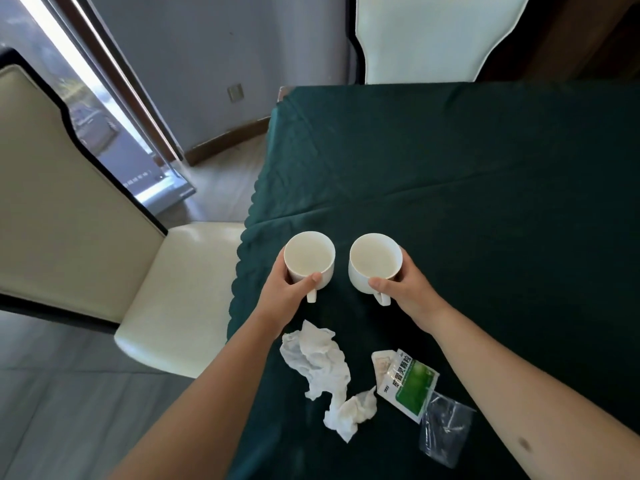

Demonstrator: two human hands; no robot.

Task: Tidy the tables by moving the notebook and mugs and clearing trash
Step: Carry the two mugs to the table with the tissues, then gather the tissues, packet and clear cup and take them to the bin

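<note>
Both arms are stretched forward over the green-clothed table (485,168). The left mug (309,261) is wrapped by the left hand (289,294), the right mug (375,263) by the right hand (407,289), thumbs on near walls. Both mugs are seen empty, upright, side by side. Crumpled tissue (320,365) and a sachet (408,384) are left nearer.

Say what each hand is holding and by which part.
The left hand grips the left white mug around its body, thumb near the handle. The right hand grips the right white mug the same way.
</note>
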